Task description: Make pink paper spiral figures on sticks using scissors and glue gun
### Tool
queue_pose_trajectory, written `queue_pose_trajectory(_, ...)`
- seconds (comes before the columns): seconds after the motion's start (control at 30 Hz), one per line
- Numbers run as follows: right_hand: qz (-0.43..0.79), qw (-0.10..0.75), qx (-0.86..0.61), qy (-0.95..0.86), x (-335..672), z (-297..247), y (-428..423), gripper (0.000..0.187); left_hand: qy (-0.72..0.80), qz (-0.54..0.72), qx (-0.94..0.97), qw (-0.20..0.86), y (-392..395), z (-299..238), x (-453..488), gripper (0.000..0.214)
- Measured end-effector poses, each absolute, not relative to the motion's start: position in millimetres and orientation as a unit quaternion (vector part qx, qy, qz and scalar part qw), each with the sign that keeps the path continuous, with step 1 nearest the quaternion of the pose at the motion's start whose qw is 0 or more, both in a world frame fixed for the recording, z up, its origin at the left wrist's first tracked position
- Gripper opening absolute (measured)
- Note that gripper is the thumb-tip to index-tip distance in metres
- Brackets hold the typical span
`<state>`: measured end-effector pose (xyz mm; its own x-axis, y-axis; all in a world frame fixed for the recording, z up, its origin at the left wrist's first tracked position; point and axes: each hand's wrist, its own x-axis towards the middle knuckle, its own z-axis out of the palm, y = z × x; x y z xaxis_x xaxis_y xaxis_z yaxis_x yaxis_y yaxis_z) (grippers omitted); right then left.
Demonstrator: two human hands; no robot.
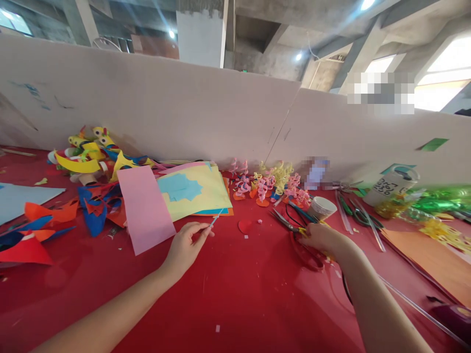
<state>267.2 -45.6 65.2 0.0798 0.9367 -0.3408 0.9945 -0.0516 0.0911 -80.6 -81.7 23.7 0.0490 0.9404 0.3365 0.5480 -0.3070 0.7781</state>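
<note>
My left hand (pixel 189 245) is closed in a pinch on a thin light-blue paper strip (pixel 216 217), which points up and away. Just left of it lies a pink paper sheet (pixel 145 208). At the right, my right hand (pixel 322 238) is closed at the yellow handles of a pair of scissors (pixel 290 225), its fingers partly hidden. The metal blades point to the far left. Beside that hand stands a white cup-like roll (pixel 323 208). A red paper disc (pixel 244 226) lies between the hands.
Stacked coloured paper (pixel 191 191) lies behind my left hand. Curled paper flowers (pixel 268 184) stand along the white partition (pixel 206 113). Orange and blue paper pieces (pixel 91 206) fill the left. Dark green-handled scissors (pixel 362 215), a white container (pixel 390 186) and orange sheets (pixel 430 260) lie right.
</note>
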Motion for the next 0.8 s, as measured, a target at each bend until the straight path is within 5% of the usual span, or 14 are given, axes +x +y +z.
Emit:
queue_pose_trajectory(0.33, -0.125, 0.172, 0.700, 0.682, 250, 75, -49, 0.023, 0.526, 0.403, 0.656, 0.362, -84, 37, -77, 0.028)
queue_pose_trajectory(0.57, -0.156, 0.024, 0.687, 0.709, 248, 89, -55, 0.032, 0.485, 0.416, 0.643, 0.422, -84, 38, -75, 0.025)
queue_pose_trajectory(0.8, -0.296, -0.108, 0.518, 0.795, 209, 109, -74, 0.035, 0.470, 0.430, 0.603, 0.480, -87, 38, -73, 0.019)
